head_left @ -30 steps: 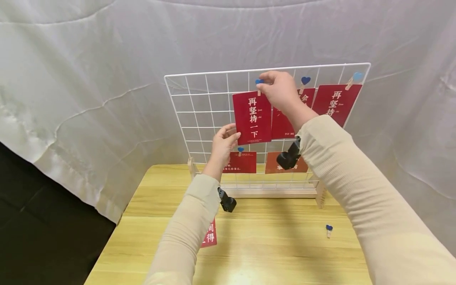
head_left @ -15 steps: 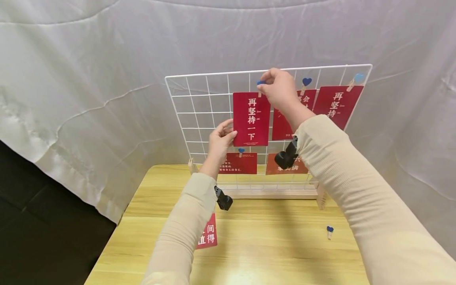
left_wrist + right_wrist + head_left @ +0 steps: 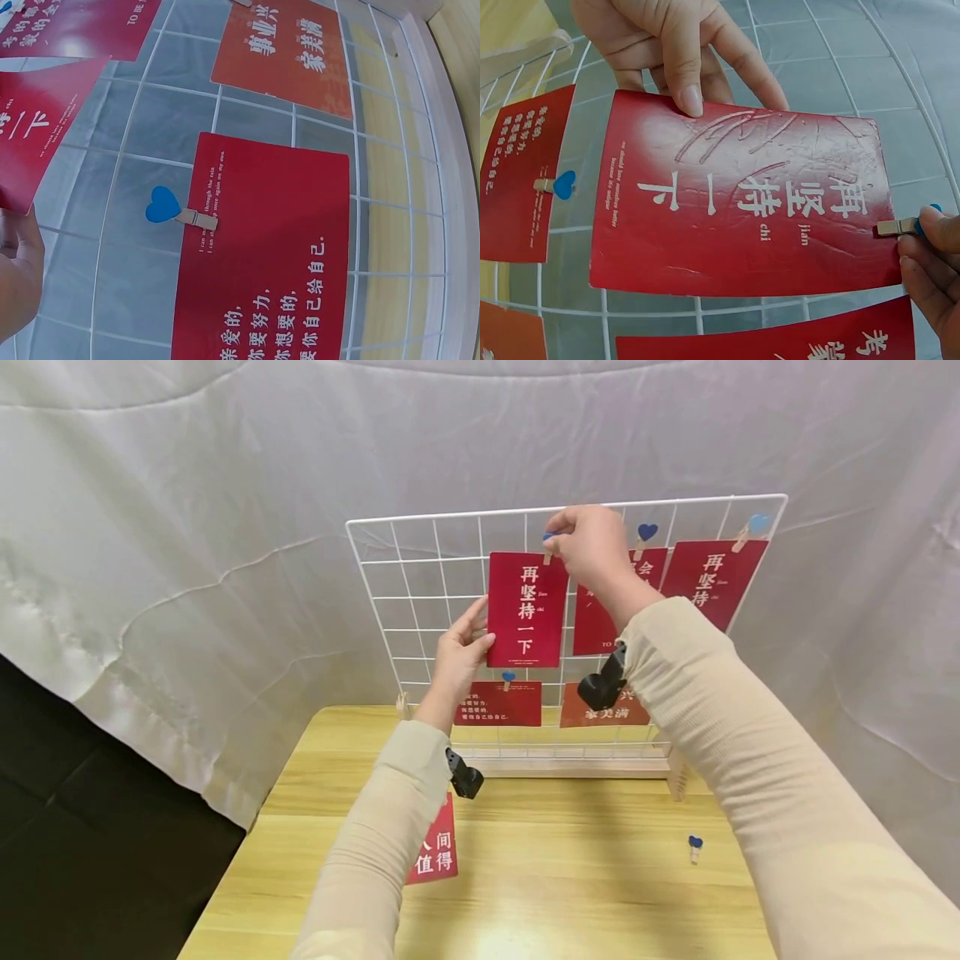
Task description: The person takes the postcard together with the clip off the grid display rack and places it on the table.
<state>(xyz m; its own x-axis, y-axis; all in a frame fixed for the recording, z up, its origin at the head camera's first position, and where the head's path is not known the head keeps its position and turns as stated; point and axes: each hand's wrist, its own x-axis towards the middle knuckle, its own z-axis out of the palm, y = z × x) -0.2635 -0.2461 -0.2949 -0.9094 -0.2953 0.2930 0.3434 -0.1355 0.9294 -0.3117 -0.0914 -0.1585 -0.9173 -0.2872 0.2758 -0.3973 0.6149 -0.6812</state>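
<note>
A red card (image 3: pixel 527 610) with white characters stands upright against the white wire grid (image 3: pixel 416 578). My left hand (image 3: pixel 459 652) holds its left edge, thumb in front and fingers behind, as the right wrist view shows. At the card's top right corner my right hand (image 3: pixel 592 545) pinches a small wooden clothespin (image 3: pixel 897 227) with a blue heart. The clothespin's tip overlaps the card's top edge. Below hangs another red card (image 3: pixel 262 247), held to the grid by a clothespin (image 3: pixel 196 218) with a blue heart.
Further red cards hang to the right, one partly behind my right hand, one at the far right (image 3: pixel 708 578). An orange card (image 3: pixel 600 714) hangs lower. On the wooden table (image 3: pixel 570 860) lie a loose clothespin (image 3: pixel 694 849) and a red card (image 3: pixel 442 852) partly under my left sleeve.
The upright card has straightened and shifted slightly left. My left hand has moved a little left and up along its edge. My right hand stays at the top corner with the clothespin.
</note>
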